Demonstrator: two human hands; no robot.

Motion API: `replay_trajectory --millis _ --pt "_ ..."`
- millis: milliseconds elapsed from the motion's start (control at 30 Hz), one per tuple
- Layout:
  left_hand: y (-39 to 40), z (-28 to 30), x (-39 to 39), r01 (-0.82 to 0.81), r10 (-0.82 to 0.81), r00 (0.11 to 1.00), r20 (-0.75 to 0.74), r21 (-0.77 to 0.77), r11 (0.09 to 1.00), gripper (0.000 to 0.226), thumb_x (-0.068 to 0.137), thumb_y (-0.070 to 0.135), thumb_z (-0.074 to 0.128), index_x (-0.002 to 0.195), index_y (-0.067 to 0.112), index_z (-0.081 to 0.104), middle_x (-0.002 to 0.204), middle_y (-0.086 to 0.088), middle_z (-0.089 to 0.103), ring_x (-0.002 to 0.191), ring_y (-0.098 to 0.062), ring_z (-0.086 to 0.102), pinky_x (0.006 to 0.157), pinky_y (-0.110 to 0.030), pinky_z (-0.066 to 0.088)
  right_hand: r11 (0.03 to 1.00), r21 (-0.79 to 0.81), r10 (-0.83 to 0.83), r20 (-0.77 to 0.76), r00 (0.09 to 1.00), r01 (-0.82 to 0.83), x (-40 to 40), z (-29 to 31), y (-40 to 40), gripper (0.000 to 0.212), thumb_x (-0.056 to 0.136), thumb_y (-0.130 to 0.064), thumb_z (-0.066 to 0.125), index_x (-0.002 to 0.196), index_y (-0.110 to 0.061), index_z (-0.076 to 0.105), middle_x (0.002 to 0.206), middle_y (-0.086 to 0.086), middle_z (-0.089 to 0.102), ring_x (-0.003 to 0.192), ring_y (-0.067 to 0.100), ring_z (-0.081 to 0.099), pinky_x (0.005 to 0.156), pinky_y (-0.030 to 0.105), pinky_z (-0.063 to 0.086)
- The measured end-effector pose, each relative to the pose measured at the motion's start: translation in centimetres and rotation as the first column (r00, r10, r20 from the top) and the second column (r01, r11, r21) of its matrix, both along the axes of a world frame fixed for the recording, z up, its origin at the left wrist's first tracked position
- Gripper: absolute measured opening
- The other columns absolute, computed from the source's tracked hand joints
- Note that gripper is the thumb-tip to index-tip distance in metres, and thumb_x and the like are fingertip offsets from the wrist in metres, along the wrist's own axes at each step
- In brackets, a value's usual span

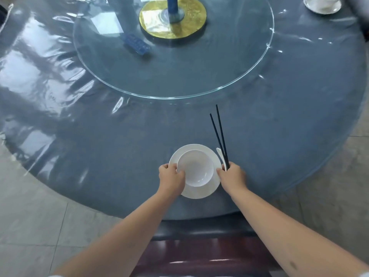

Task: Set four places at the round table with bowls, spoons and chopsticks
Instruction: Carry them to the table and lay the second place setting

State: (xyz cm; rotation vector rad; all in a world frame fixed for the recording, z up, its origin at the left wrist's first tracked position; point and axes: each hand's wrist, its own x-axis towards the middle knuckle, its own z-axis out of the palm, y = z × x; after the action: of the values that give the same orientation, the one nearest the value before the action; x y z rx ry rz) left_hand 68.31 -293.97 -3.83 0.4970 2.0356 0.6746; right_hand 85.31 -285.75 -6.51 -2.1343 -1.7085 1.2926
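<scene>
A white bowl [195, 169] sits on a white plate [201, 193] near the front edge of the round table [119, 148]. My left hand [171, 177] grips the left rim of the plate and bowl. My right hand [232, 176] touches the plate's right rim while gripping a pair of black chopsticks [219, 132] and a white spoon [221, 155], both pointing away toward the table's centre.
A glass turntable [173, 56] fills the table's middle, carrying a gold disc [173, 19] with a blue stem and a small blue box [136, 44]. More white dishes [323, 5] stand at the far right. A dark chair [201, 242] is below my arms.
</scene>
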Motion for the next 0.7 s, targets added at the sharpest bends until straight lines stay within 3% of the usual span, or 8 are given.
replay_trajectory --millis 100,167,267,333,433,533,633,700 --pt "-0.5 -0.1 0.1 0.012 -0.012 1.000 0.002 -0.023 1.000 0.024 0.092 0.021 0.047 0.108 0.009 0.061 0.130 -0.006 0.036 0.110 -0.026 0.049 0.081 -0.034 0.044 0.999 0.026 -0.024 -0.021 0.999 0.024 0.7 0.9 -0.2 0.008 0.085 -0.024 0.059 0.081 -0.018 0.063 0.076 -0.001 0.066 0.074 0.021 0.061 0.063 0.030 0.045" --pt "-0.7 0.2 0.2 0.039 -0.041 0.999 -0.032 -0.067 0.997 0.032 0.091 0.028 0.051 0.120 0.015 0.058 0.140 -0.008 0.032 0.125 -0.027 0.037 0.093 -0.039 0.042 0.997 0.001 -0.081 -0.099 0.992 0.082 1.2 2.0 -0.3 0.012 0.086 -0.027 0.059 0.081 -0.016 0.061 0.072 -0.003 0.061 0.064 0.018 0.055 0.057 0.029 0.041" --pt "-1.2 1.8 0.6 0.018 -0.032 0.980 -0.194 -0.075 0.997 0.060 0.088 0.042 0.058 0.142 0.022 0.039 0.157 -0.007 0.012 0.142 -0.029 0.015 0.112 -0.050 0.022 0.967 -0.208 -0.216 -0.357 0.909 0.148 2.1 4.6 -0.3 0.013 0.090 -0.020 0.056 0.084 -0.010 0.061 0.069 0.002 0.047 0.044 0.013 0.033 0.044 0.026 0.027" --pt "-1.4 3.3 0.7 0.080 -0.061 0.951 -0.302 0.052 0.995 0.064 0.088 0.041 0.060 0.144 0.022 0.036 0.156 -0.005 0.014 0.142 -0.026 0.016 0.114 -0.049 0.020 0.947 -0.322 -0.166 -0.446 0.879 0.016 2.9 6.5 -0.3 0.014 0.093 -0.013 0.053 0.094 -0.005 0.064 0.072 0.003 0.048 0.043 0.012 0.027 0.043 0.026 0.022" --pt "-1.2 5.5 1.0 0.303 -0.255 0.948 -0.191 0.294 0.906 0.055 0.092 0.032 0.061 0.143 0.023 0.043 0.142 0.002 0.042 0.126 -0.015 0.043 0.105 -0.034 0.037 0.861 -0.412 0.060 -0.502 0.863 -0.300 3.5 9.0 -0.4 0.022 0.094 -0.015 0.055 0.104 0.000 0.068 0.063 -0.002 0.049 0.044 0.013 0.027 0.047 0.028 0.020" --pt "-0.9 7.1 1.8 0.464 -0.454 0.884 -0.111 0.318 0.827 0.034 0.096 0.027 0.058 0.129 0.026 0.058 0.107 0.006 0.065 0.092 -0.007 0.061 0.083 -0.021 0.044 0.755 -0.465 0.190 -0.519 0.833 -0.462 3.0 10.5 -0.6 0.022 0.093 -0.017 0.057 0.104 -0.001 0.068 0.062 0.001 0.050 0.041 0.013 0.029 0.048 0.027 0.021" --pt "-0.7 7.1 1.6 0.429 -0.404 0.903 -0.144 0.267 0.863 0.015 0.096 0.020 0.054 0.098 0.023 0.068 0.073 0.012 0.065 0.062 0.002 0.061 0.063 -0.019 0.042 0.742 -0.453 0.225 -0.525 0.821 -0.493 3.1 11.1 -0.7 0.029 0.089 -0.027 0.063 0.102 -0.001 0.069 0.061 0.002 0.054 0.040 0.012 0.037 0.043 0.024 0.028" --pt "-0.8 6.7 1.0 0.312 -0.298 0.950 -0.093 0.246 0.918 0.016 0.094 0.019 0.054 0.085 0.023 0.067 0.062 0.011 0.065 0.057 -0.001 0.061 0.059 -0.022 0.041 0.801 -0.402 0.205 -0.511 0.835 -0.443 3.6 11.0 -0.6 0.027 0.093 -0.028 0.063 0.096 -0.002 0.070 0.056 0.004 0.054 0.039 0.013 0.041 0.040 0.023 0.032"
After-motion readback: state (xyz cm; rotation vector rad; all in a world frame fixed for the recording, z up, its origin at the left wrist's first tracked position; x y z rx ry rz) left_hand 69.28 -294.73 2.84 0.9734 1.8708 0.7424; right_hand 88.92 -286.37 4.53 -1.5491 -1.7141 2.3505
